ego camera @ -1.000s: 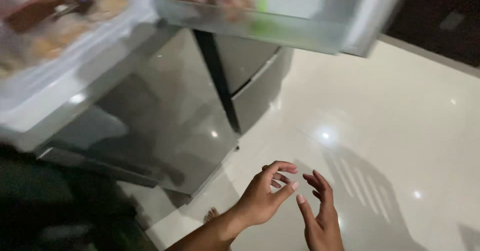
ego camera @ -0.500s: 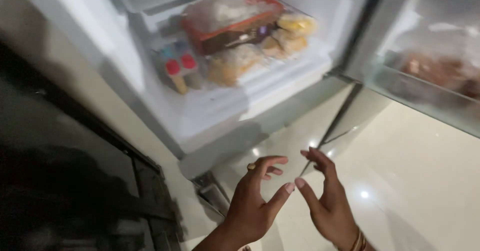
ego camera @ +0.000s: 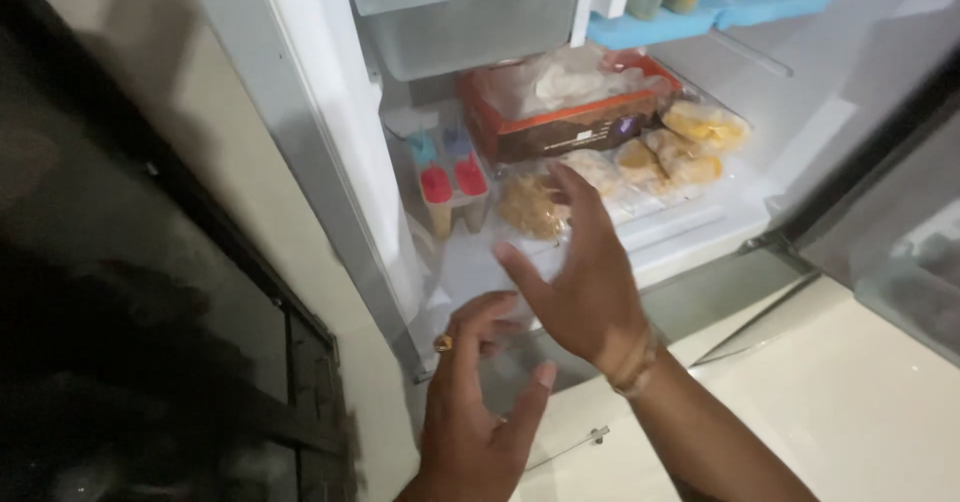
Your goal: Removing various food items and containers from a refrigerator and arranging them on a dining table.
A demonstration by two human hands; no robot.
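A view looked down into an open freezer [ego camera: 700,232] with white walls and a white floor. The right hand [ego camera: 580,282] reached in over the front edge, fingers spread and empty, with bangles at the wrist. Its fingertips were just in front of a clear bag of brown food [ego camera: 530,207], though whether they touched it could not be told. The left hand [ego camera: 480,412] was lower, outside the freezer's front edge, loosely curled and holding nothing, with a gold ring [ego camera: 442,343] on one finger.

On the freezer floor, left of the bag, stood ice-lolly moulds [ego camera: 450,187] with red and blue tops. Behind the bag lay an orange box [ego camera: 570,122] with pale frosted packets on top. To the right lay bags of yellow food [ego camera: 690,147]. Above, a blue tray [ego camera: 730,7] sat on a shelf beside a frosted drawer [ego camera: 470,27]. A dark cabinet [ego camera: 120,312] filled the left side, and pale glossy flooring [ego camera: 880,412] showed at lower right.
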